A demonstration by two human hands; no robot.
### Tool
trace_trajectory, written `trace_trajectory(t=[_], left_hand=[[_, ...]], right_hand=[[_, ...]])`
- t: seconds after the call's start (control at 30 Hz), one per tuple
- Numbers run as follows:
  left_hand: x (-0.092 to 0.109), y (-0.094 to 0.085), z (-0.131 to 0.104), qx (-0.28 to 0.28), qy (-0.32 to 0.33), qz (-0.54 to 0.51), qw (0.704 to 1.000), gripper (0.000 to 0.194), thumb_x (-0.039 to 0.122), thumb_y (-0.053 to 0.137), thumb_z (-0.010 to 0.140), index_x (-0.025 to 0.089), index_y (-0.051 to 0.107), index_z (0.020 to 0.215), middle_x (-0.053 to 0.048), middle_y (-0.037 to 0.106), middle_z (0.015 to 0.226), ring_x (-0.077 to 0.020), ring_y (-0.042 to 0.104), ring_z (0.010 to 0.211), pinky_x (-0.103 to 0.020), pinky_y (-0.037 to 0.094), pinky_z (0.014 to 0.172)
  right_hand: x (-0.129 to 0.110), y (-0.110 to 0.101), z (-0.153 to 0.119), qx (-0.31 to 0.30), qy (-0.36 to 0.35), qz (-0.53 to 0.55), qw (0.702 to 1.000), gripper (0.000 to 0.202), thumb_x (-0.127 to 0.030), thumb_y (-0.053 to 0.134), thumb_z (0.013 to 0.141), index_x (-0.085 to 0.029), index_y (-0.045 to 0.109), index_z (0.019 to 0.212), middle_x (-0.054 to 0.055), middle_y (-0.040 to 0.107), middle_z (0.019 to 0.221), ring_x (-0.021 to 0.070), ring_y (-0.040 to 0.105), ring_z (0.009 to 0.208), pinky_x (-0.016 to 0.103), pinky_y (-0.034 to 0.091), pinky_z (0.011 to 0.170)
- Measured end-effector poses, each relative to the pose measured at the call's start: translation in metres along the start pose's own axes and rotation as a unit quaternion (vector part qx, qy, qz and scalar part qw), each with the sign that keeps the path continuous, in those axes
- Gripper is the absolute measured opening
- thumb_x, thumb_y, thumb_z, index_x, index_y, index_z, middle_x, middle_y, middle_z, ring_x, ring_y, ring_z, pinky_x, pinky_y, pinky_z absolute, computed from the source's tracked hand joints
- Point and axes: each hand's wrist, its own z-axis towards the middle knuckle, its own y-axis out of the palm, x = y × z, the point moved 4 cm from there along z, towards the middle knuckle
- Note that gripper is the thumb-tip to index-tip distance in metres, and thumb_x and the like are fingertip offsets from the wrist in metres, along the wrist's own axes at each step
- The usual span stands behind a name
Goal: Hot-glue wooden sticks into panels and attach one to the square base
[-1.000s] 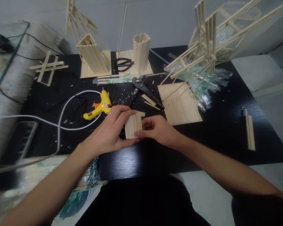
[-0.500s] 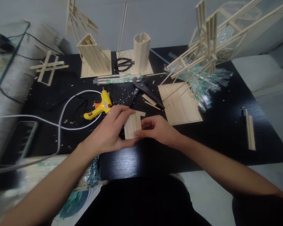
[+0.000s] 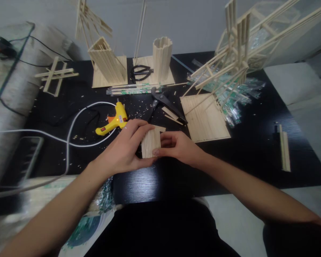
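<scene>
Between both hands is a small panel of wooden sticks [image 3: 151,143] laid side by side, held over the near part of the black table. My left hand [image 3: 128,146] grips it from the left, fingers over its far edge and thumb along its near edge. My right hand [image 3: 178,147] pinches its right side, the thumb on the lower right corner; its other fingertips are partly hidden behind the panel. Just beyond my left hand lies a yellow glue gun [image 3: 112,120] with a lit orange light. Pliers [image 3: 166,101] with dark handles rest beyond the panel, beside short stick pieces [image 3: 172,115].
At the back stand a slanted stick tower [image 3: 107,62] and a round stick tower [image 3: 162,59] on stick bases, with black scissors-like cutters [image 3: 141,72] between. A large stick frame [image 3: 238,53] rises at right above a flat stick panel [image 3: 205,119]. A white cable [image 3: 68,134] loops at left.
Both hands keep the same grip on the small stick panel, with hardly any movement. The whole view has shifted very slightly.
</scene>
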Motion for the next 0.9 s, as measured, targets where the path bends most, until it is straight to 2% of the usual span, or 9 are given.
trace_trajectory(t=[0.13, 0.3, 0.37, 0.47, 0.6, 0.73, 0.9], left_hand=[[0.0, 0.001, -0.001, -0.006, 0.005, 0.006, 1.0, 0.073, 0.043, 0.077, 0.086, 0.017, 0.045, 0.145, -0.02, 0.053, 0.134, -0.0358, 0.058, 0.123, -0.056, 0.055, 0.103], [0.003, 0.002, 0.0, -0.018, 0.017, -0.005, 1.0, 0.073, 0.041, 0.079, 0.085, 0.017, 0.044, 0.145, -0.019, 0.053, 0.135, -0.035, 0.057, 0.124, -0.054, 0.056, 0.102], [0.004, 0.002, 0.0, -0.015, 0.017, -0.008, 1.0, 0.074, 0.042, 0.079, 0.085, 0.018, 0.044, 0.145, -0.019, 0.054, 0.135, -0.0348, 0.058, 0.124, -0.054, 0.056, 0.102], [0.002, 0.001, 0.0, -0.003, 0.012, -0.011, 1.0, 0.074, 0.041, 0.08, 0.084, 0.019, 0.045, 0.145, -0.018, 0.054, 0.134, -0.0349, 0.059, 0.122, -0.055, 0.057, 0.101], [0.0, 0.002, -0.001, -0.006, 0.01, -0.006, 1.0, 0.075, 0.038, 0.08, 0.082, 0.02, 0.044, 0.145, -0.019, 0.053, 0.134, -0.036, 0.058, 0.122, -0.057, 0.056, 0.101], [0.001, 0.002, -0.001, -0.007, 0.013, -0.006, 1.0, 0.073, 0.04, 0.078, 0.085, 0.018, 0.044, 0.145, -0.02, 0.053, 0.134, -0.0354, 0.058, 0.122, -0.056, 0.057, 0.101], [0.003, 0.001, 0.0, -0.002, 0.013, -0.004, 1.0, 0.073, 0.04, 0.078, 0.085, 0.02, 0.043, 0.146, -0.019, 0.053, 0.134, -0.0355, 0.059, 0.122, -0.056, 0.057, 0.1]], right_hand=[[-0.002, 0.003, 0.0, -0.011, 0.0, 0.029, 1.0, 0.039, -0.038, 0.096, 0.069, -0.017, 0.074, 0.093, 0.001, 0.077, 0.085, 0.016, 0.074, 0.078, 0.033, 0.062, 0.084], [-0.008, -0.002, 0.0, 0.029, -0.036, 0.048, 0.998, 0.036, -0.037, 0.095, 0.071, -0.019, 0.076, 0.095, 0.003, 0.079, 0.098, 0.0168, 0.075, 0.091, 0.032, 0.062, 0.087], [-0.008, -0.005, 0.0, 0.036, -0.039, 0.046, 0.998, 0.037, -0.034, 0.096, 0.069, -0.019, 0.075, 0.096, 0.003, 0.079, 0.098, 0.0176, 0.075, 0.094, 0.034, 0.062, 0.093], [-0.005, -0.005, 0.001, 0.006, -0.024, 0.027, 0.999, 0.045, -0.028, 0.099, 0.062, -0.019, 0.074, 0.099, 0.003, 0.08, 0.098, 0.0196, 0.076, 0.095, 0.039, 0.06, 0.097], [0.001, -0.001, 0.0, -0.034, 0.003, -0.013, 0.999, 0.052, -0.026, 0.099, 0.06, -0.018, 0.074, 0.105, 0.004, 0.08, 0.096, 0.0219, 0.077, 0.093, 0.04, 0.06, 0.093], [0.002, -0.001, 0.0, -0.016, 0.0, -0.046, 0.999, 0.049, -0.029, 0.099, 0.061, -0.016, 0.075, 0.102, 0.003, 0.08, 0.091, 0.0201, 0.076, 0.085, 0.036, 0.06, 0.086], [0.002, -0.001, 0.0, -0.005, -0.007, -0.054, 0.998, 0.044, -0.03, 0.099, 0.062, -0.016, 0.076, 0.098, 0.004, 0.08, 0.092, 0.0198, 0.076, 0.084, 0.035, 0.06, 0.084]])
